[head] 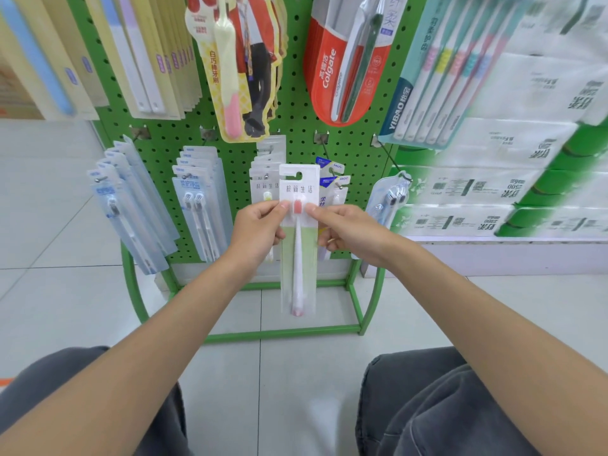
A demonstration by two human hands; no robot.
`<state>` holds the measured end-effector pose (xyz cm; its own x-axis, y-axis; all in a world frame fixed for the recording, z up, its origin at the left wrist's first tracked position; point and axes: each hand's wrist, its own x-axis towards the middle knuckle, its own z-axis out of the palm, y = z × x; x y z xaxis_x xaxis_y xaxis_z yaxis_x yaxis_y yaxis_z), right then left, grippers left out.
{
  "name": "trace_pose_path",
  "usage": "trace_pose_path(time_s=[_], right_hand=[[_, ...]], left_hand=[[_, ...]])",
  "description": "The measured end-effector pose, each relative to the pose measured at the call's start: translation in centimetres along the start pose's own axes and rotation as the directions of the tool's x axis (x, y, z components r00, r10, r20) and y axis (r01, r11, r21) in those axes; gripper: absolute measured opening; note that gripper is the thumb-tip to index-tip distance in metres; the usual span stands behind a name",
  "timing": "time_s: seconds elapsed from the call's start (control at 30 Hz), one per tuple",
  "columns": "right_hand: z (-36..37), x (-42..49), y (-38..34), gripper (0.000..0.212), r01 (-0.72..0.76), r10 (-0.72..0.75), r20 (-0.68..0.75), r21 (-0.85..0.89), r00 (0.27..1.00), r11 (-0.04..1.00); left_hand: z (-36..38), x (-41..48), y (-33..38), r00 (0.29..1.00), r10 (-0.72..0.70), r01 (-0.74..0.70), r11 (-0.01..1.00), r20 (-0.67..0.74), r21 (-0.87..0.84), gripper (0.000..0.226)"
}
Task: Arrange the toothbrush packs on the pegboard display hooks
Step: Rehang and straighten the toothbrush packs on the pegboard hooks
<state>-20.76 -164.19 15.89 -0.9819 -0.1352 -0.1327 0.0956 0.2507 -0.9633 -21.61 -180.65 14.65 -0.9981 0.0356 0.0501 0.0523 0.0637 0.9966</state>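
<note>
With your left hand (260,229) and right hand (346,232) pinching the toothbrush pack (298,245) just right of the hook (266,176), level its slot before threading.

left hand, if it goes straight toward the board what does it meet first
Probably the row of white card toothbrush packs hanging just behind the left hand, which pinches a white-and-green toothbrush pack; then the green pegboard. Depth unclear.
</note>
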Motion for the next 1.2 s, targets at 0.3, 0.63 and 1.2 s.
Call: trace_pose_path(time_s=[0.3, 0.63, 1.2], right_hand=[[0.3, -1.1, 4.4, 0.038, -0.187, 0.359, 0.375, -0.423, 0.854, 0.887], [1.0, -2.4, 7.0, 0.025, -0.122, 0.263, 0.330, -0.393, 0.907, 0.912], [3.5, -3.1, 7.5, 0.061, 0.138, -0.070, 0.161, -0.468, 0.985, 0.873]], left_hand=[[-0.5, 0.3, 0.5, 0.995, -0.085, 0.076, 0.987, -0.057, -0.143, 0.015], [-0.5, 0.8, 0.3, 0.993, -0.110, 0.106, 0.988, -0.031, -0.113, 0.027], [-0.1, -0.7, 0.9, 0.995, 0.083, -0.094, 0.975, 0.060, 0.200, 0.071]])
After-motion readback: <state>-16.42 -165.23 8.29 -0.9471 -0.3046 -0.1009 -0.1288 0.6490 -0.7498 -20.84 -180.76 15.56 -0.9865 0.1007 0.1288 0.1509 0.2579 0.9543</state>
